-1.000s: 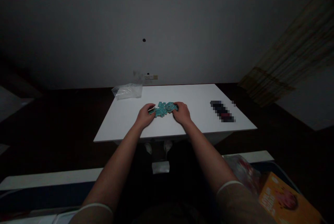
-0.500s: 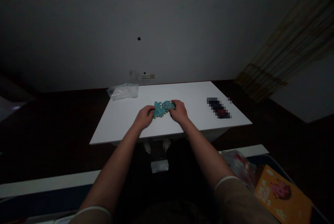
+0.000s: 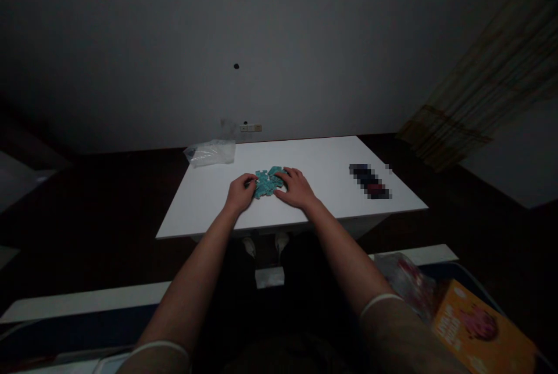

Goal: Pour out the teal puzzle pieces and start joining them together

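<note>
My left hand (image 3: 239, 193) curls against a cluster of teal interlocked jigsaw pieces (image 3: 268, 183), its grip unclear; my open right hand (image 3: 297, 189) rests fingers-down on their right edge. They lie on a white rectangular table (image 3: 196, 214), with a clear plastic bag (image 3: 210, 153) beyond.

Our left forearm (image 3: 192, 278) and right forearm (image 3: 344, 255) reach forward and down, bare below the sleeves (image 3: 399, 339). Our left hand (image 3: 240, 193) sits curled, knuckles up, while our right hand (image 3: 296, 189) lies palm down with its fingers (image 3: 293, 174) spread. The hands stay just apart.
</note>
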`<state>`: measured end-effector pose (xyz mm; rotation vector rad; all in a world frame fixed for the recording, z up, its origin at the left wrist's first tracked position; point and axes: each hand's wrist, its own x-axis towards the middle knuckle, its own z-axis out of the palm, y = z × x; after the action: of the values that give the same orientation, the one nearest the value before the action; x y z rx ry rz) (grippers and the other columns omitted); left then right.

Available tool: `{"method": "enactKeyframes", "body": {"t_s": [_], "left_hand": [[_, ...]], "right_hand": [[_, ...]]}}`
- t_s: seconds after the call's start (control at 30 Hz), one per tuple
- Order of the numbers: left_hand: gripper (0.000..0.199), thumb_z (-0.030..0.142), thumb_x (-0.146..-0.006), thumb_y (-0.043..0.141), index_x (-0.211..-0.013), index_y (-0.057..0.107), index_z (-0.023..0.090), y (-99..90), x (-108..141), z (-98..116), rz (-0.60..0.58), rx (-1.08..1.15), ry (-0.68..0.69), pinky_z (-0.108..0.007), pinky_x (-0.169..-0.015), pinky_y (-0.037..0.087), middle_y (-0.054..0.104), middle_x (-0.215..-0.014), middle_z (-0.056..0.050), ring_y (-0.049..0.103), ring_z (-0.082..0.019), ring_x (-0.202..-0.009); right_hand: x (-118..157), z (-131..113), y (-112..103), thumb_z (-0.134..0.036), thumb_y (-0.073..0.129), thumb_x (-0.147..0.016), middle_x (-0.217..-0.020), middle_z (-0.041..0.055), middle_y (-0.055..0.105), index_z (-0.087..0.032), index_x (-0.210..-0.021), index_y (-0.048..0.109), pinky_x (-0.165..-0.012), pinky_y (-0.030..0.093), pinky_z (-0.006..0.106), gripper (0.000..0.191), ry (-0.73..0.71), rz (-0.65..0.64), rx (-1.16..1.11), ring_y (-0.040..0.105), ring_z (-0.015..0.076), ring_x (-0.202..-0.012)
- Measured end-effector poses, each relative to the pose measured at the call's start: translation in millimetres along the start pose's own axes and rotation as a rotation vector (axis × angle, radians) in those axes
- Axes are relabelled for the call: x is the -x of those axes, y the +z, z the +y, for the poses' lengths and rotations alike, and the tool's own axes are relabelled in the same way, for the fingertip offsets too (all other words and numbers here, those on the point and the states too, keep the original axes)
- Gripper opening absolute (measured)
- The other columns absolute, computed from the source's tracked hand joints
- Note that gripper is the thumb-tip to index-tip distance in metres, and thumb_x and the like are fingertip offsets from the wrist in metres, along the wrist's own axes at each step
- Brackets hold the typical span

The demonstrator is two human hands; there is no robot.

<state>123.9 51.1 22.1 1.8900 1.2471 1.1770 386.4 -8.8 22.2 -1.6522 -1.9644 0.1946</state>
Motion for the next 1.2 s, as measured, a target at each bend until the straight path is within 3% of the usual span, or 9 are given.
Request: {"method": "enactKeyframes", "body": {"t_s": [0.13, 0.37, 0.57, 0.77, 0.93, 1.07, 1.2], "left_hand": [[0.03, 0.027, -0.105, 0.063, -0.118, 0.089, 0.025, -2.4, -3, -4, 0.101, 0.017, -0.026, -0.05, -0.113, 0.07, 0.093, -0.121, -0.008, 0.086, -0.031, -0.115], [0.041, 0.015, -0.092, 0.062, -0.122, 0.086, 0.027, -9.6, -7, -10, 0.238, -0.01, -0.041, -0.055, -0.129, 0.064, 0.088, -0.13, -0.01, 0.08, -0.032, -0.132], [0.038, 0.013, -0.086, 0.065, -0.114, 0.086, 0.027, -7.2, -5, -10, 0.234, -0.093, -0.013, -0.059, -0.132, 0.062, 0.082, -0.13, -0.013, 0.078, -0.036, -0.134], [0.029, 0.02, -0.088, 0.073, -0.111, 0.089, 0.026, -1.1, -1, -12, 0.211, -0.215, -0.03, -0.067, -0.128, 0.06, 0.085, -0.125, -0.017, 0.076, -0.044, -0.131], [0.019, 0.025, -0.089, 0.08, -0.106, 0.09, 0.028, 0.3, 1, -5, 0.163, -0.297, -0.01, -0.073, -0.13, 0.054, 0.088, -0.118, -0.018, 0.073, -0.05, -0.135], [0.026, 0.028, -0.094, 0.083, -0.118, 0.091, 0.027, 4.1, 5, 11, 0.085, -0.336, 0.083, -0.07, -0.139, 0.049, 0.087, -0.138, -0.02, 0.069, -0.05, -0.147], [0.054, 0.034, -0.092, 0.091, -0.146, 0.085, 0.027, 20.5, 6, 25, -0.13, -0.364, 0.157, -0.07, -0.142, 0.047, 0.077, -0.165, -0.021, 0.065, -0.051, -0.159]], "right_hand": [[-1, 1, -1, -0.041, 0.093, -0.106, -0.172, 0.0174, 0.075, -0.028, -0.158, 0.086, -0.14, 0.049, 0.056, 0.054, 0.037, 0.046, -0.038, 0.062, 0.0383, -0.161], [-4, 5, -5, -0.027, 0.083, -0.108, -0.137, 0.0127, 0.088, -0.026, -0.126, 0.093, -0.128, 0.059, 0.05, 0.021, 0.072, 0.126, -0.187, 0.076, 0.0326, -0.138], [-6, 6, -5, -0.016, 0.067, -0.106, -0.128, 0.0098, 0.089, -0.025, -0.114, 0.089, -0.118, 0.063, 0.043, 0.025, 0.191, 0.222, -0.263, 0.083, 0.0274, -0.123], [-8, 12, -6, -0.016, 0.062, -0.103, -0.128, 0.0112, 0.088, -0.024, -0.119, 0.089, -0.115, 0.065, 0.044, 0.032, 0.245, 0.243, -0.235, 0.082, 0.0288, -0.121], [-9, 10, -4, -0.021, 0.068, -0.104, -0.145, 0.0171, 0.086, -0.02, -0.141, 0.087, -0.129, 0.058, 0.05, 0.041, 0.272, 0.234, -0.173, 0.076, 0.0342, -0.139], [-6, 1, 1, -0.039, 0.081, -0.108, -0.173, 0.0204, 0.075, -0.022, -0.166, 0.079, -0.138, 0.05, 0.057, 0.06, 0.169, 0.115, -0.035, 0.065, 0.0418, -0.159], [-4, -2, 0, -0.031, 0.083, -0.107, -0.173, 0.0137, 0.077, -0.032, -0.164, 0.083, -0.137, 0.052, 0.059, 0.057, 0.075, 0.043, 0.043, 0.068, 0.042, -0.158]]}}
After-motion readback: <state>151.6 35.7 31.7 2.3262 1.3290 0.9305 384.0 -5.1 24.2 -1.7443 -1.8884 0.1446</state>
